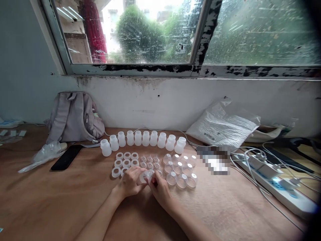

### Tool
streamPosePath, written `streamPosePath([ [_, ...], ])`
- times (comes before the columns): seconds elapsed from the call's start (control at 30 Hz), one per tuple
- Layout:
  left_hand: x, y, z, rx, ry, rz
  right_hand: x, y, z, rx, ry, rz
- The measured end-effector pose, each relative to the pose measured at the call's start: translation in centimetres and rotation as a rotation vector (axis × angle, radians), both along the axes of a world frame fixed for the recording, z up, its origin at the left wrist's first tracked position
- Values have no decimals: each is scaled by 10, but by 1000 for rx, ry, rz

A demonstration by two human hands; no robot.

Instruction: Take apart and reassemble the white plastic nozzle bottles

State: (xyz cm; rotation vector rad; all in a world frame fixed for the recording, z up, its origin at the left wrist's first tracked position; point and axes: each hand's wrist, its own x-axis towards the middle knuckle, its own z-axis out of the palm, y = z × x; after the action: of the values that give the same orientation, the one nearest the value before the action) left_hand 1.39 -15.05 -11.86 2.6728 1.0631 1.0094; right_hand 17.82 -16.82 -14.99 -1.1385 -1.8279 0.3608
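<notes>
The left hand curls its fingers around a small translucent white plastic bottle, held between both hands above the brown wooden table, apparently tilted, its long axis partly hidden. The right hand has fingertips pressed together at the bottle's right end.

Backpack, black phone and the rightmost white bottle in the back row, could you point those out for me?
Backpack (pixel 77 115): head view, on its main body.
Black phone (pixel 66 158): head view, middle of its dark face.
Rightmost white bottle (pixel 179 147): head view, on its rounded body below the neck.
</notes>
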Motion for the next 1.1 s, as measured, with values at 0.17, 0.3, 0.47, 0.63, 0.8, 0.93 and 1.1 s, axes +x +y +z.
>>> streamPosePath([
  [0.17, -31, 18, 2, 9, -70, 273, 1, 0, 2, -12, -49, -2],
  [0.3, -68, 36, -4, 31, -195, 562, 1, 3, 2, -44, -114, -5],
  [0.47, -102, 53, -23, -49, -197, 906, 2, 3, 4, -74, -192, 56],
  [0.63, -105, 52, -32, -219, -73, 985, 1, 1, 5, -70, -301, 77],
  [0.8, -100, 45, -20, -327, 41, 987, 2, -3, 11, -101, -412, 117],
  [0.93, -100, 44, -18, -329, 50, 997, 2, -13, 20, -132, -488, 222],
  [1.1, -100, 42, -18, -348, 31, 1005, -1, -26, 30, -109, -606, 389],
])
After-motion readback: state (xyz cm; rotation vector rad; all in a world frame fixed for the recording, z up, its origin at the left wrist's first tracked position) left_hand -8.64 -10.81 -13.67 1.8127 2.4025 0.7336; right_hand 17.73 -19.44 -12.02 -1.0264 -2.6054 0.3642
